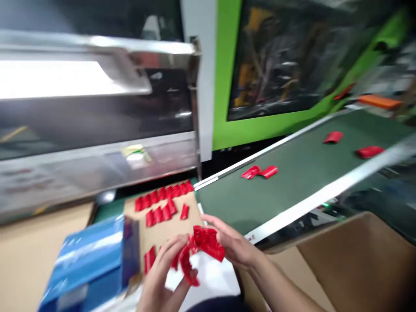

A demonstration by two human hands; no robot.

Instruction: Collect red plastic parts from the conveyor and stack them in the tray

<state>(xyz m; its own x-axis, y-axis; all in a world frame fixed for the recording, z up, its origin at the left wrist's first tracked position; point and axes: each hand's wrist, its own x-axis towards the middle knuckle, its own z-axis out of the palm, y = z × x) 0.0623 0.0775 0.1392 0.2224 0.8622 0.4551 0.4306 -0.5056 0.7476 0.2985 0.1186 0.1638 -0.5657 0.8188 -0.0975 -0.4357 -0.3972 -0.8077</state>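
My left hand grips a curved red plastic part between thumb and fingers. In my right hand is a second curved red plastic part, its hollow inner side showing. The two parts are close together in front of me, and whether they touch I cannot tell. Beyond my hands, a cardboard sheet bears rows of similar red parts. One of them, a single red part, lies apart at the right. My left hand partly hides the parts nearest me.
A green conveyor belt slopes off to the right, with several red parts on it. A blue container stands at the left. An open cardboard box is at my right. A green-framed machine rises behind the belt.
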